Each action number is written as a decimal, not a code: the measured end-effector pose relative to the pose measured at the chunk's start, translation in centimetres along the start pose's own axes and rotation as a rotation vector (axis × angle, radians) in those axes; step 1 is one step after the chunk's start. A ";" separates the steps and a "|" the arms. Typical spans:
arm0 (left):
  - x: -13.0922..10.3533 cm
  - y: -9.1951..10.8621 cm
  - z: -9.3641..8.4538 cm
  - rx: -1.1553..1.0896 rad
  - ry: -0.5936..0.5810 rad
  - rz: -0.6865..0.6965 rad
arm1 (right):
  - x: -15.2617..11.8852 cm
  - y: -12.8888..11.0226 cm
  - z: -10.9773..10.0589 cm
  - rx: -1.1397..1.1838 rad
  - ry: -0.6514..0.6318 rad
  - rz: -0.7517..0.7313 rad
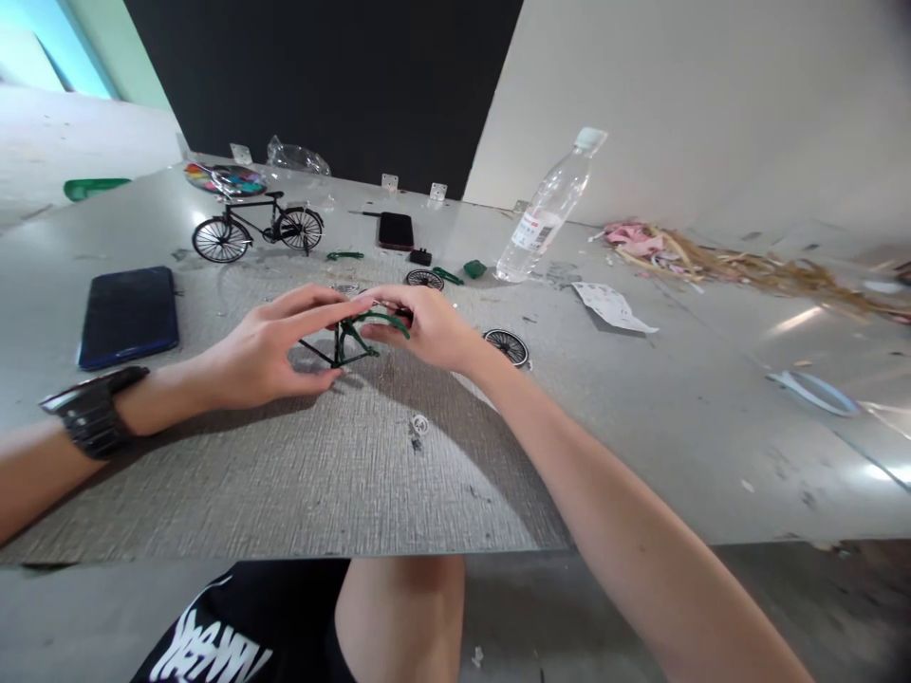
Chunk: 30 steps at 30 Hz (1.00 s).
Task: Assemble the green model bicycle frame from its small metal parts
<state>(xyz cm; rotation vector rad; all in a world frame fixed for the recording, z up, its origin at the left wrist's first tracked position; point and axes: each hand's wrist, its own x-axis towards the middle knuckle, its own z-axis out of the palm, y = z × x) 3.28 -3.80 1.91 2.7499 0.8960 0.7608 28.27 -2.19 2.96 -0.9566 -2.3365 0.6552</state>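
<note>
Between my hands is a small dark green model bicycle frame (343,359), held just above the grey table. My left hand (281,341) grips it from the left, thumb low and fingers along the top. From the right, my right hand (427,327) pinches the frame near its curved green fender (391,321); its fingertips are partly hidden. A loose spoked wheel (507,347) lies beside my right forearm, and another wheel (425,279) is just beyond that hand. In front of the frame lies a small pale chainring-like part (419,425).
An assembled black model bicycle (260,230) stands at the back left, near a dark tablet (129,316). Farther back are a phone (396,230), green parts (447,275) and a plastic bottle (548,209). A paper sheet (612,307) and tangled straw-like strips (754,270) lie right.
</note>
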 end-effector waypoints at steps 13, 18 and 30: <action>-0.5 0.3 0.6 -0.059 -0.006 -0.037 | -0.2 -0.1 -0.3 0.027 0.022 0.101; -0.4 0.3 0.2 -0.029 0.019 -0.108 | -0.2 0.7 -1.0 0.081 0.132 0.120; -0.3 0.6 -1.2 0.105 0.006 -0.102 | -0.1 1.5 -0.9 -0.236 0.246 0.221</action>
